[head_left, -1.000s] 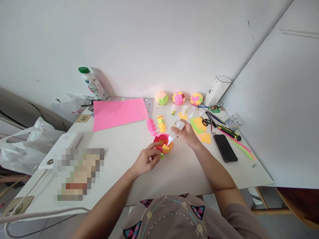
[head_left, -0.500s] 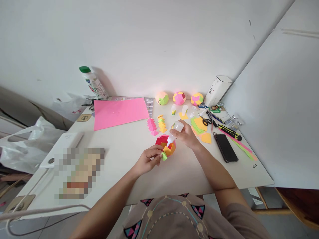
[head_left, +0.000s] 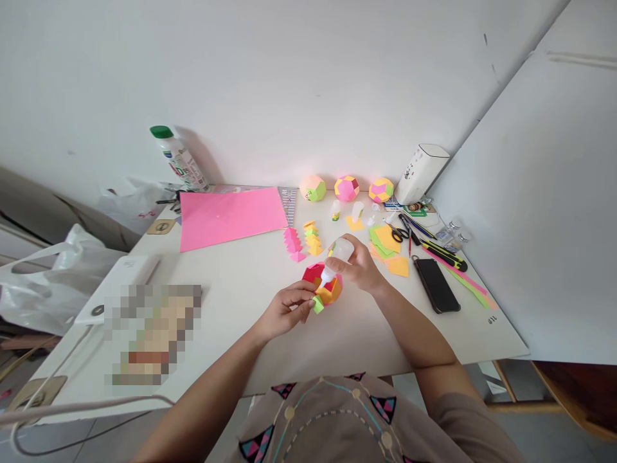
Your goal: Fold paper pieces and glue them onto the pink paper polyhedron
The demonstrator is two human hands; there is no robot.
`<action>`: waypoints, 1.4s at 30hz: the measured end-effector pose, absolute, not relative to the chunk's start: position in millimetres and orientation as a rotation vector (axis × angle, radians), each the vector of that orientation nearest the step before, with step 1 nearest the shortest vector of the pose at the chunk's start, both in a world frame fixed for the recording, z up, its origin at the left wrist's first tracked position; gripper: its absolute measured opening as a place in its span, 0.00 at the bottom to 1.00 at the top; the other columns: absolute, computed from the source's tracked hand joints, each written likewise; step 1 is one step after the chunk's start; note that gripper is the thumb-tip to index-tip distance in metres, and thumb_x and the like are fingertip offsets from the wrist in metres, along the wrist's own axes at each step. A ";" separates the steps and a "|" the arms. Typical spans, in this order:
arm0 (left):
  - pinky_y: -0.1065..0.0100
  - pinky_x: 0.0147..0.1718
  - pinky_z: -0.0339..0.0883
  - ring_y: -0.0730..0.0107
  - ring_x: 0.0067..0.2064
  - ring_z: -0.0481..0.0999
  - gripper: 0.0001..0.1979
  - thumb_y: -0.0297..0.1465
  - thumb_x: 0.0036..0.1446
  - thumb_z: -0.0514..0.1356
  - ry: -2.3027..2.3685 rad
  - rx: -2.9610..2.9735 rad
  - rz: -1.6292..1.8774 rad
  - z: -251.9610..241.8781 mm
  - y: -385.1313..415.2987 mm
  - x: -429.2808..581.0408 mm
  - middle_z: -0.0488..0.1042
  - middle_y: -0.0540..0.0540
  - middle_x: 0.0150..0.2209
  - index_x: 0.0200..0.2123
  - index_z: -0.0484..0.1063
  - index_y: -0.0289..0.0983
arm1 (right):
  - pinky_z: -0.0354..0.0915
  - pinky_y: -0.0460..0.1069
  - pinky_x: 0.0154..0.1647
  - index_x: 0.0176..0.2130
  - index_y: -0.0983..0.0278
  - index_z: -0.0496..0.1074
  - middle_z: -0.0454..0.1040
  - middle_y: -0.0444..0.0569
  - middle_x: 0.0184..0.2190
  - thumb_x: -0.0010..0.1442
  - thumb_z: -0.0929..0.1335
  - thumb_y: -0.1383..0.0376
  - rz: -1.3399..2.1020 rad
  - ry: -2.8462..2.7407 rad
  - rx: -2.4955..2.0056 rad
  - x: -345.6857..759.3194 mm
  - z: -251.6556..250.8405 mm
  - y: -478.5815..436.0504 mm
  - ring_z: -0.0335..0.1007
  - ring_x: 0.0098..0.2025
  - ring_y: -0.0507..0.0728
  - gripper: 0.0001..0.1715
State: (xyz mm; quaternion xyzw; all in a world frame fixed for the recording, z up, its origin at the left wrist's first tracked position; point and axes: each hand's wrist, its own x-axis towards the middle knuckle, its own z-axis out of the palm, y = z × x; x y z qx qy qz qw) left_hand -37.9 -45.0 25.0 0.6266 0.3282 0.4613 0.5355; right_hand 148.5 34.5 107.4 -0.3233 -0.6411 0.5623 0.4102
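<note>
My left hand (head_left: 289,311) is closed, pinching a small folded green paper piece (head_left: 318,305) between thumb and fingers. Just beyond it sits a half-built paper ball (head_left: 330,296) of pink and orange pieces, its hollow top facing up. Whether my left fingers also touch the ball is hard to see. Wrapped in my right hand (head_left: 362,267) is a translucent white glue bottle (head_left: 342,250), tilted with its nozzle down over the ball's rim, close to my left fingertips. Folded pink pieces (head_left: 292,243) and yellow-orange pieces (head_left: 313,239) stand in two rows behind the ball.
Three finished paper balls (head_left: 346,188) line the wall. To the right lie loose paper sheets (head_left: 387,239), scissors (head_left: 399,235), a cutter (head_left: 446,256) and a black phone (head_left: 436,285). A pink sheet (head_left: 231,218) and a green-capped bottle (head_left: 180,161) are at left.
The glue bottle's nozzle has shifted slightly left and down, closer to my left fingertips. The paper ball has moved a little to the right. My left hand stays on the green piece.
</note>
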 end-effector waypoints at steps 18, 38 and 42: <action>0.73 0.19 0.68 0.82 0.22 0.69 0.10 0.33 0.62 0.55 0.794 1.668 1.122 26.3 -45.8 -37.9 0.71 0.40 0.42 0.37 0.75 0.35 | 0.55 0.47 0.28 0.28 0.62 0.60 0.60 0.39 0.24 0.45 0.76 0.55 1.427 -1.693 -0.834 147.0 111.4 29.6 0.56 0.27 0.50 0.24; 0.74 0.20 0.70 0.82 0.22 0.69 0.09 0.31 0.62 0.56 0.785 1.713 1.184 25.1 -45.5 -39.0 0.73 0.41 0.41 0.37 0.76 0.36 | 0.55 0.45 0.25 0.28 0.62 0.60 0.57 0.37 0.24 0.44 0.76 0.53 1.508 -1.572 -0.851 148.2 113.8 35.9 0.55 0.25 0.48 0.25; 0.74 0.20 0.70 0.80 0.24 0.70 0.09 0.31 0.62 0.56 0.791 1.710 1.171 24.9 -45.6 -39.1 0.73 0.41 0.41 0.37 0.76 0.36 | 0.56 0.45 0.23 0.28 0.62 0.60 0.58 0.37 0.23 0.44 0.76 0.54 1.519 -1.572 -0.849 149.6 112.7 35.8 0.56 0.24 0.48 0.25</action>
